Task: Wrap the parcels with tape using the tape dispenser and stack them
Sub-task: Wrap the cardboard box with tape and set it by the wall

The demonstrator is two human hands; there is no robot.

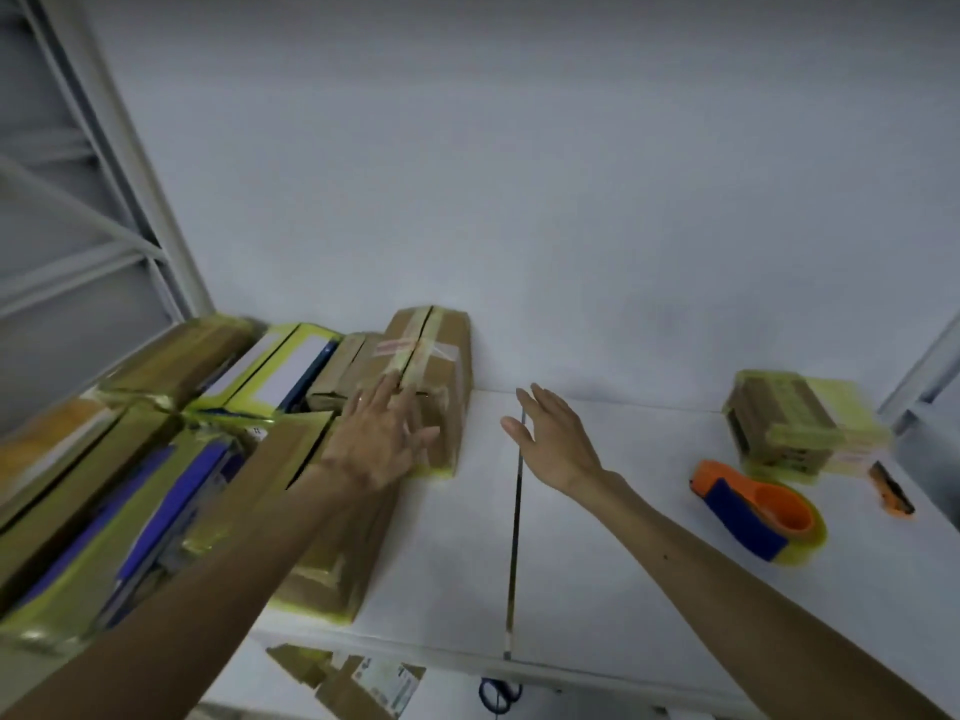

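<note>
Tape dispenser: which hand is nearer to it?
Right. The right hand is open above the table, apart from the tape dispenser, which lies to its right. The left hand is farther off, spread against the taped parcel by the wall.

Both bare arms stretch forward, the left from the lower left of the frame and the right from the lower right. The left hand lies flat near the centre, fingers straight and spread. The right hand, just beside it but apart, is relaxed, thumb splayed left.
</note>
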